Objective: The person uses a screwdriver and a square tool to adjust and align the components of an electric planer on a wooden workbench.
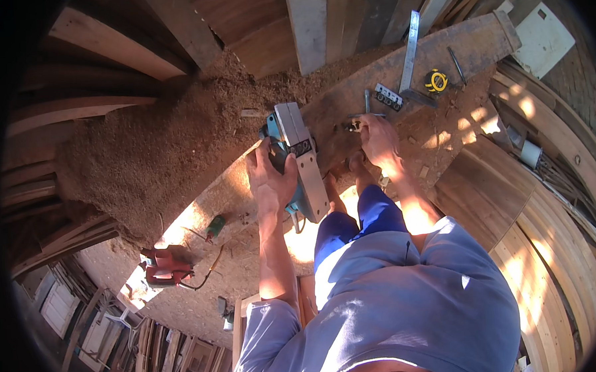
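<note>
A teal electric hand planer (pixel 305 199) rests upturned with its pale flat sole facing up. My left hand (pixel 271 180) is closed round its left side, thumb near the sole. To the right of the planer, my right hand (pixel 380 142) reaches to the wooden plank (pixel 337 94), its fingers bent together over a small dark metal piece (pixel 354 126). What the fingertips pinch is too small to make out. A thin T-shaped metal tool (pixel 367 102) lies just beyond those fingers. Close by is a metal bar with round holes (pixel 388 97).
A metal square (pixel 409 58), yellow tape measure (pixel 436 81) and dark pencil-like stick (pixel 457 64) lie on the plank. At left are a red power tool (pixel 166 266) and green-handled tool (pixel 215 227). Wood shavings (pixel 144 159) heap beyond; stacked boards (pixel 560 254) surround the spot.
</note>
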Demonstrator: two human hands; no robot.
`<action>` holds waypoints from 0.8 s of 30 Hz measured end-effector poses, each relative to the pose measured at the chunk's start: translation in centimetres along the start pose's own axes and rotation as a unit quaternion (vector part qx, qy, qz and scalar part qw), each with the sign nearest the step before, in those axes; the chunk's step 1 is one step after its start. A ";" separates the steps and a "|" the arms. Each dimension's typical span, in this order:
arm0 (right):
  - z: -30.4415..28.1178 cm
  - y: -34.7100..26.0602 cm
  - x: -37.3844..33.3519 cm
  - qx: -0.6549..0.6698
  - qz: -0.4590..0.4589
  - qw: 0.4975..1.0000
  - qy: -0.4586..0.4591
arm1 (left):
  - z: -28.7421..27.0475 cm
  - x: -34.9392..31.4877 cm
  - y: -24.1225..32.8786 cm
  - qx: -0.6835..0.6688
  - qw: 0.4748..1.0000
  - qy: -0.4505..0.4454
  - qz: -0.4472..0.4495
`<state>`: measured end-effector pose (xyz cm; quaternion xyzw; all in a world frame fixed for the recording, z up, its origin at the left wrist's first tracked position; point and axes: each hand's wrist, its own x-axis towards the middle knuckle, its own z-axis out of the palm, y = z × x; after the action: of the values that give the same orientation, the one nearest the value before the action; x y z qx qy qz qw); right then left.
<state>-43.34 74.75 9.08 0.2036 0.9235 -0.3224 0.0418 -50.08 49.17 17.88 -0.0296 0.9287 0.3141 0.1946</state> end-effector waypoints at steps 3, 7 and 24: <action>0.3 -1.4 -0.5 -0.006 -0.009 1.000 -0.003 | 0.1 0.0 -0.4 0.002 1.000 0.003 -0.003; 1.7 -2.7 -0.5 -0.036 -0.005 0.998 -0.047 | 0.2 0.1 -0.2 0.012 1.000 0.004 0.003; 2.4 -1.3 0.1 -0.085 -0.113 0.985 -0.097 | 0.4 0.2 -0.4 0.005 1.000 0.009 0.006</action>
<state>-44.11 72.47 7.92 0.0616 0.9562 -0.2633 0.1116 -50.01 49.09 17.27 -0.0261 0.9322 0.3104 0.1842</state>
